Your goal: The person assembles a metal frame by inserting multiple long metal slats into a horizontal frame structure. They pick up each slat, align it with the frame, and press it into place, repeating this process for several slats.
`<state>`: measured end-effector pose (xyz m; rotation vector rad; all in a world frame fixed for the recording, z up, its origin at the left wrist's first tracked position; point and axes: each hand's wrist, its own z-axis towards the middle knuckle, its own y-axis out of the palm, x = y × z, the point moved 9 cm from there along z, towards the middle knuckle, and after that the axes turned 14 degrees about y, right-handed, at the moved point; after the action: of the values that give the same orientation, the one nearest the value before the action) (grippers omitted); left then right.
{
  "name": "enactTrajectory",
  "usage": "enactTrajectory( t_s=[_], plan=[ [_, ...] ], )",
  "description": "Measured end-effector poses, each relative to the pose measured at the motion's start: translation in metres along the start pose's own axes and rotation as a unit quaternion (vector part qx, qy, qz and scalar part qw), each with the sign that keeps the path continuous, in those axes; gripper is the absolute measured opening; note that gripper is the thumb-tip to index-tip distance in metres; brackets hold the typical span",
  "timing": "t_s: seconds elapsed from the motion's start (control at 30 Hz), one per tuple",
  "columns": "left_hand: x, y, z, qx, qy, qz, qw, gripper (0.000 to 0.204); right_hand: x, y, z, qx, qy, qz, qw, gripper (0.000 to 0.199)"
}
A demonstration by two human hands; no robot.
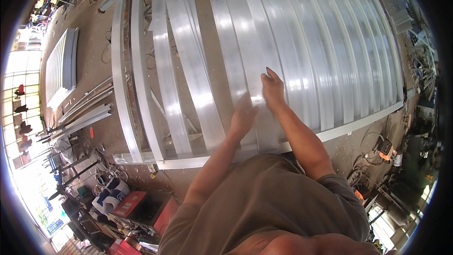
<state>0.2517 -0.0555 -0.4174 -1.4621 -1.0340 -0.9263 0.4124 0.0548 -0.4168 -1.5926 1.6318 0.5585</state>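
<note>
Long silvery metal slats run away from me, side by side, over a pale metal frame. One wide slat lies between my hands, its near end close to my body. At its right edge is my right hand, closed, with the thumb on top and the other fingers mostly hidden. My left hand is lower, over the slat's left edge; motion smears its fingers, so their grip is unclear. Left of it lies another slat, with gaps of brown floor showing on both sides.
A stack of ribbed metal panels and loose metal strips lie at the left. A red toolbox stands at the lower left. An orange-and-black tool with a cable lies beyond the frame's right corner. Brown floor shows between slats.
</note>
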Motion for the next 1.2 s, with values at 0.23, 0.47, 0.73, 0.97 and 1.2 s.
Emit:
enactTrajectory(
  t_s=[0.23, 0.47, 0.73, 0.97, 1.2],
  plan=[
    [0.009, -0.002, 0.002, -0.01, 0.003, -0.005, 1.0, 0.074, 0.002, -0.001, 0.002, 0.002, 0.003, 0.004, 1.0, 0.057],
    [0.013, -0.001, 0.002, -0.018, -0.01, -0.018, 1.0, 0.074, -0.001, -0.002, -0.002, -0.006, 0.016, -0.005, 1.0, 0.057],
    [0.01, -0.001, -0.001, -0.011, -0.005, -0.035, 0.999, 0.073, 0.001, 0.0, -0.002, -0.027, 0.025, 0.009, 0.999, 0.059],
    [0.012, -0.002, -0.001, -0.011, -0.006, -0.028, 1.0, 0.072, 0.007, 0.001, 0.005, -0.01, 0.009, 0.004, 1.0, 0.059],
    [0.01, -0.003, 0.0, -0.011, -0.003, -0.022, 1.0, 0.072, 0.005, 0.004, 0.003, -0.017, 0.033, 0.024, 0.999, 0.058]
  ],
)
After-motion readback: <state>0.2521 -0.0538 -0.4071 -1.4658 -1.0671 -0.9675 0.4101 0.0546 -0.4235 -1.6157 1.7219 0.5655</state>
